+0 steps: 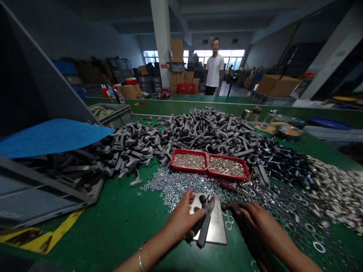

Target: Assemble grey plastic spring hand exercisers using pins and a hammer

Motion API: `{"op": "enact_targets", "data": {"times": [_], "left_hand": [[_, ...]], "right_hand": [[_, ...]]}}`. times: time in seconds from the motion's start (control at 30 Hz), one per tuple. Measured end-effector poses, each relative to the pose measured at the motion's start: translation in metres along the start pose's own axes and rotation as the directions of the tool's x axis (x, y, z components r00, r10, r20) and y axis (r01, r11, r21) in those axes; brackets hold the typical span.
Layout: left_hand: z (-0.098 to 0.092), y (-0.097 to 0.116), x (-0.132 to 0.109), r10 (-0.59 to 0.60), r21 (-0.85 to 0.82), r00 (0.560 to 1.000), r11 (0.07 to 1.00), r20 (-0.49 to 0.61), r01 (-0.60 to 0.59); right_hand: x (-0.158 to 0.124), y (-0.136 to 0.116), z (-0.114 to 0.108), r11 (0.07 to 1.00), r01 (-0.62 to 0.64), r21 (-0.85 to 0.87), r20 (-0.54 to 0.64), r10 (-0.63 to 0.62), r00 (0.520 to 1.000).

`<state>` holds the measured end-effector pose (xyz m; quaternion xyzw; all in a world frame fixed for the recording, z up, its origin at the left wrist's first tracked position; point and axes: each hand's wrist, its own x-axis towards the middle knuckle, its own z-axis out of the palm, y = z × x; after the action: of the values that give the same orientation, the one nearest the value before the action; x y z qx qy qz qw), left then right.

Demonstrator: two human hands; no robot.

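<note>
My left hand [183, 218] rests on a small metal plate [215, 226] at the near edge of the green table [119, 226]. Its fingers are closed around a grey handle-shaped part [206, 217] that lies across the plate. My right hand [256, 218] is just right of the plate, fingers curled over a dark tool or part [233, 206] that I cannot make out clearly. Loose silver washers [176, 185] lie scattered just beyond both hands.
Two red trays [210, 163] of small metal pieces sit behind the washers. A big heap of grey handle parts [198, 130] fills the middle of the table. Tipped grey crates with a blue sheet [51, 136] stand on the left. A person in a white shirt [214, 70] stands far behind.
</note>
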<state>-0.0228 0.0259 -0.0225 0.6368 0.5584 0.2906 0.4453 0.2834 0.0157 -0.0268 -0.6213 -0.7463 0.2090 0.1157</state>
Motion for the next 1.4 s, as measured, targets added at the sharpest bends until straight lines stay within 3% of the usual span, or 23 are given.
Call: {"op": "enact_targets", "data": {"times": [0.07,0.1,0.23,0.3,0.43,0.5,0.57,0.63,0.67,0.73,0.83,1.17,1.23,1.3,1.4], "left_hand": [[-0.005,-0.006,0.002,0.131,0.17,0.988,0.979,-0.082,-0.116],[-0.007,-0.009,0.001,0.2,0.245,0.977,0.953,-0.073,-0.177],[-0.012,-0.019,0.0,0.274,0.335,0.962,0.906,0.005,-0.26],[-0.013,-0.018,0.002,0.281,0.368,0.96,0.891,0.012,-0.265],[-0.012,-0.013,0.004,0.298,0.374,0.944,0.866,0.144,-0.331],[-0.01,-0.013,-0.001,0.255,0.366,0.957,0.885,0.135,-0.287],[-0.007,-0.015,-0.007,0.205,0.365,0.974,0.904,0.093,-0.225],[-0.004,-0.018,-0.012,0.173,0.355,0.983,0.916,0.066,-0.185],[-0.004,-0.019,-0.013,0.163,0.351,0.985,0.92,0.057,-0.173],[-0.003,-0.021,-0.013,0.152,0.346,0.987,0.924,0.053,-0.161],[-0.003,-0.022,-0.01,0.142,0.347,0.988,0.925,0.058,-0.154],[0.0,-0.024,-0.01,0.149,0.335,0.989,0.931,0.015,-0.145],[0.0,-0.024,-0.01,0.15,0.335,0.989,0.931,0.014,-0.146],[0.0,-0.026,-0.011,0.159,0.337,0.987,0.929,0.013,-0.154],[0.001,-0.029,-0.01,0.177,0.343,0.984,0.923,0.02,-0.173]], "right_hand": [[0.024,-0.001,0.0,0.977,0.088,-0.192,-0.155,-0.119,0.981],[0.038,-0.003,0.002,0.963,0.104,-0.25,-0.199,-0.156,0.967],[0.08,-0.011,0.013,0.946,0.116,-0.303,-0.226,-0.19,0.955],[0.087,-0.01,0.012,0.944,0.143,-0.297,-0.207,-0.21,0.956],[0.075,-0.013,-0.007,0.958,0.154,-0.24,-0.215,-0.207,0.954],[0.064,-0.026,-0.014,0.982,0.142,-0.122,-0.241,-0.169,0.956],[0.054,-0.048,-0.011,0.969,0.109,0.223,-0.219,-0.059,0.974],[0.048,-0.073,0.003,0.797,0.043,0.603,-0.143,0.055,0.988],[0.046,-0.085,0.013,0.698,0.019,0.715,-0.114,0.089,0.99],[0.047,-0.102,0.035,0.607,0.01,0.795,-0.108,0.124,0.986],[0.053,-0.109,0.06,0.572,0.0,0.821,-0.094,0.136,0.986],[0.056,-0.102,0.065,0.594,-0.029,0.804,-0.071,0.144,0.987],[0.055,-0.102,0.065,0.652,-0.029,0.758,-0.081,0.139,0.987],[0.051,-0.104,0.066,0.771,-0.003,0.637,-0.135,0.116,0.984],[0.05,-0.111,0.063,0.906,0.077,0.417,-0.161,-0.01,0.987]]}}
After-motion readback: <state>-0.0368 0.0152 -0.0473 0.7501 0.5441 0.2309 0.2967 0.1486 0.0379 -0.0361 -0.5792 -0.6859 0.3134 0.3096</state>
